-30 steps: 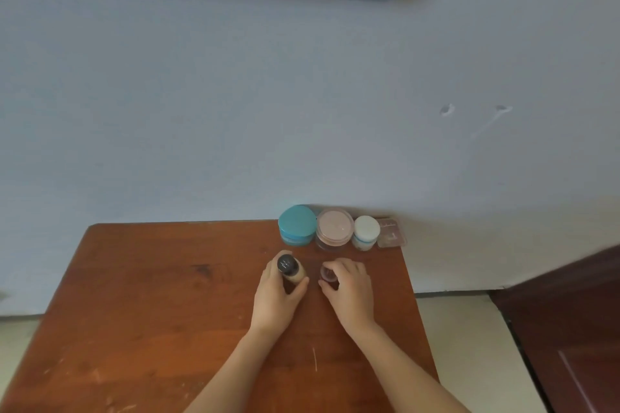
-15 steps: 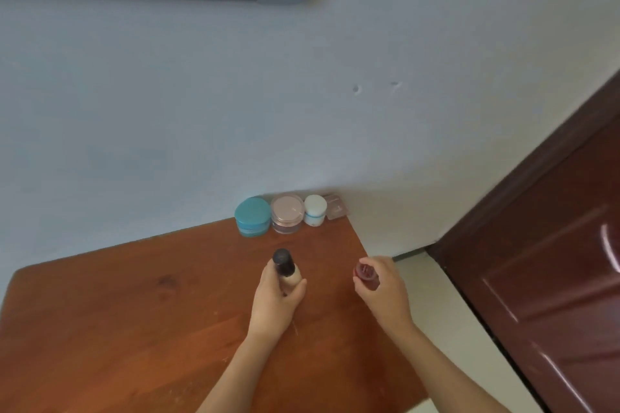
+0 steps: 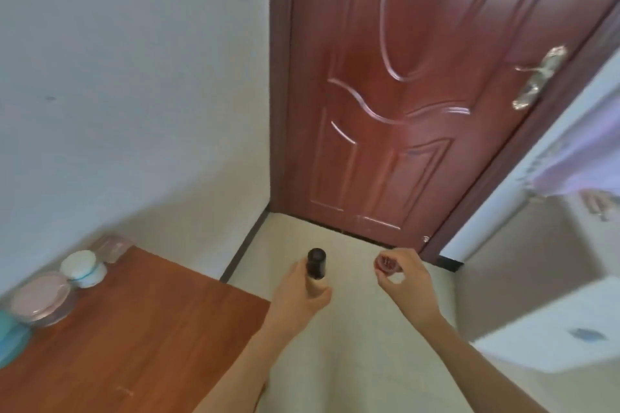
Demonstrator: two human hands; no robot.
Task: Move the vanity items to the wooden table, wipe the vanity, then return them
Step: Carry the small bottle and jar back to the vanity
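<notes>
The view has turned to the right since half a second ago. Both hands have left the wooden table (image 3: 134, 329) at lower left and are now over the floor, before the door (image 3: 402, 94). The left hand (image 3: 298, 298) grips the black-capped bottle (image 3: 317, 270), and the right hand (image 3: 404, 278) pinches a small dark red jar (image 3: 387, 263). I judge these two go back to the vanity. The white jar (image 3: 82, 266) and its neighbours wait on the table.

A pale, plain wall (image 3: 134, 77) fills the left and meets a glossy reddish-brown panelled door (image 3: 402, 111) with a metal lever handle (image 3: 536, 77) at the far right. Below is a cream floor (image 3: 352, 362) with a dark skirting strip (image 3: 243, 245). A wooden table (image 3: 134, 345) stands near left and a white cabinet (image 3: 553, 329) right, in soft daylight.
</notes>
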